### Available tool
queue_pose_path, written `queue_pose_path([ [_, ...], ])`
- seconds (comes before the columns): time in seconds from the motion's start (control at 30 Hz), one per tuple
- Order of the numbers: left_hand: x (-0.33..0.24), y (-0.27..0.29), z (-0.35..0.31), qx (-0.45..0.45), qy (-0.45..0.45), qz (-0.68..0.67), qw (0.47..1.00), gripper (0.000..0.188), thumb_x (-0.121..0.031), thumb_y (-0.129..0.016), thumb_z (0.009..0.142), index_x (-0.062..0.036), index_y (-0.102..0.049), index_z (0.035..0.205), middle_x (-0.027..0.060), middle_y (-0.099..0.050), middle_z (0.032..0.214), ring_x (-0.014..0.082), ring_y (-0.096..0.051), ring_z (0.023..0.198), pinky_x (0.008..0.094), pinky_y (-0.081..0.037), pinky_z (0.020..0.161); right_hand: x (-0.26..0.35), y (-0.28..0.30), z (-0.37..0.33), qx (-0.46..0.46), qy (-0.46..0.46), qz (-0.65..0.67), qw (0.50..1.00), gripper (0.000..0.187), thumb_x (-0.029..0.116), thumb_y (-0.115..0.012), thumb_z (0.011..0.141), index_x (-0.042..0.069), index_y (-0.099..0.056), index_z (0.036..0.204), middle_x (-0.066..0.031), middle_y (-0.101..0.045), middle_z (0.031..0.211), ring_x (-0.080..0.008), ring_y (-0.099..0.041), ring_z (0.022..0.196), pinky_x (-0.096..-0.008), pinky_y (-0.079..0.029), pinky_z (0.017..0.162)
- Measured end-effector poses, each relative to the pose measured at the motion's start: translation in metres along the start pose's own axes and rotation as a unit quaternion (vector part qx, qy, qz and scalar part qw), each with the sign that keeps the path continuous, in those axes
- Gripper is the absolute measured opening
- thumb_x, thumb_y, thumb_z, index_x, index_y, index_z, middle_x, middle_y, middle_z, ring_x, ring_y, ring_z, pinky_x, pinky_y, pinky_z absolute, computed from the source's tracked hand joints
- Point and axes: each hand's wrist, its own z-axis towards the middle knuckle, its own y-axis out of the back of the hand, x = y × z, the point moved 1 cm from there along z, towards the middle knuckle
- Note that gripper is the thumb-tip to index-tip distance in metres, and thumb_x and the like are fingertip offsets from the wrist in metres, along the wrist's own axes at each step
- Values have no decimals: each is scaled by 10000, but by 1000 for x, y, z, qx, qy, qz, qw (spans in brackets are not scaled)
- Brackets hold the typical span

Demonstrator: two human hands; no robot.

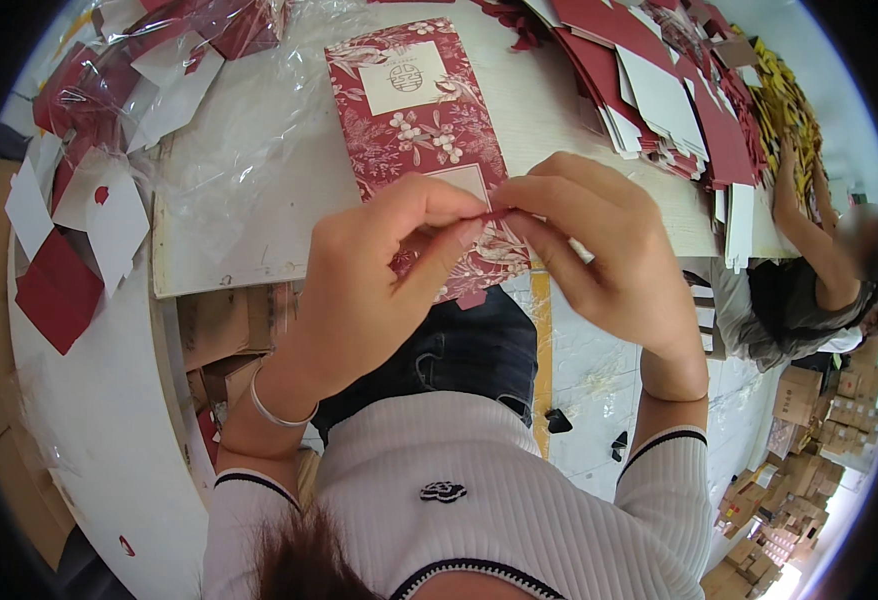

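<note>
A flat red floral-printed packaging piece (414, 150) with a cream panel lies on the table, its near end reaching past the front edge. Above its near half, my left hand (379, 270) and my right hand (599, 250) meet fingertip to fingertip. Both are closed in a pinch on a small dark red strip (495, 214). Only a sliver of it shows between the fingers, so its exact kind is unclear. Behind the hands, part of the printed piece is hidden.
Stacks of red and white card pieces (649, 90) stand at the right. Clear plastic film (249, 130) and folded red-white cards (89, 200) lie at the left. Another person (819, 270) works at the far right, near yellow material (784, 90). Cardboard boxes (799, 395) are piled behind.
</note>
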Motion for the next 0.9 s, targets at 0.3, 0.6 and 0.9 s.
queue_pose_path([
  [0.3, 17, 44, -20, -66, 218, -22, 974, 205, -180, -565, 865, 18, -577, 913, 49, -604, 827, 78, -563, 743, 209, -458, 672, -44, -16, 28, -27, -4, 69, 997, 99, -18, -616, 733, -26, -623, 831, -107, -621, 781, -189, -587, 685, -271, -449, 595],
  [0.6, 53, 11, 0, -53, 234, -316, 918, 252, -103, -531, 865, 35, -480, 1070, 79, -585, 987, 98, -578, 824, 249, -485, 714, -57, -38, 42, 6, 78, -39, 996, 135, -45, -642, 701, -29, -613, 831, -98, -586, 786, -191, -571, 647, -249, -444, 565],
  [0.9, 36, 4, -1, -56, 193, -284, 938, 257, -35, -505, 854, 43, -442, 1091, 80, -582, 986, 87, -568, 843, 236, -483, 725, -61, -33, 43, 1, 114, -29, 993, 153, -55, -647, 678, -30, -615, 826, -108, -581, 774, -202, -573, 641, -249, -446, 551],
])
